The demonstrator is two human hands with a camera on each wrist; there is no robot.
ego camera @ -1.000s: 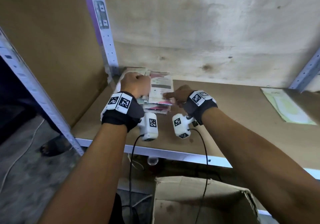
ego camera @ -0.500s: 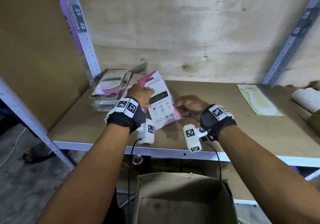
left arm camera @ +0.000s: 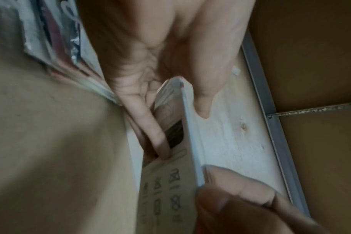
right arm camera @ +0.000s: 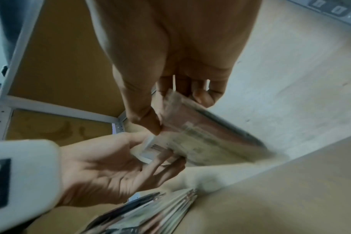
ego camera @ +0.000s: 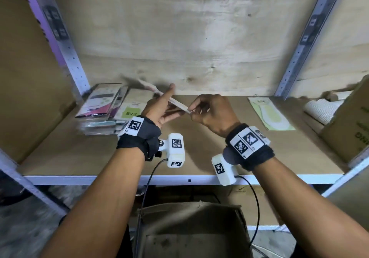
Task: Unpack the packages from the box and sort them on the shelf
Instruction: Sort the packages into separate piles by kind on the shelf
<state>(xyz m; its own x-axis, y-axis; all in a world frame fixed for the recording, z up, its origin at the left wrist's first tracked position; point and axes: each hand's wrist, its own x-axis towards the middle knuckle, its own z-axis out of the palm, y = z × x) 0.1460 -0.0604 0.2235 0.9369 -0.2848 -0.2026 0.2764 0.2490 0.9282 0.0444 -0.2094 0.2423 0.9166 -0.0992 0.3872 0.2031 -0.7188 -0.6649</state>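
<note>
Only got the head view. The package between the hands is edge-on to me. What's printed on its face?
Observer: The left wrist view shows care symbols printed on the package face.
Operator: Any barcode?
Observer: Yes. The right wrist view shows a barcode label at the corner by the left hand.
Operator: How does the right hand hold it?
Observer: The right wrist view shows the right hand pinching the near end, thumb on the printed face and the other fingers behind.
</note>
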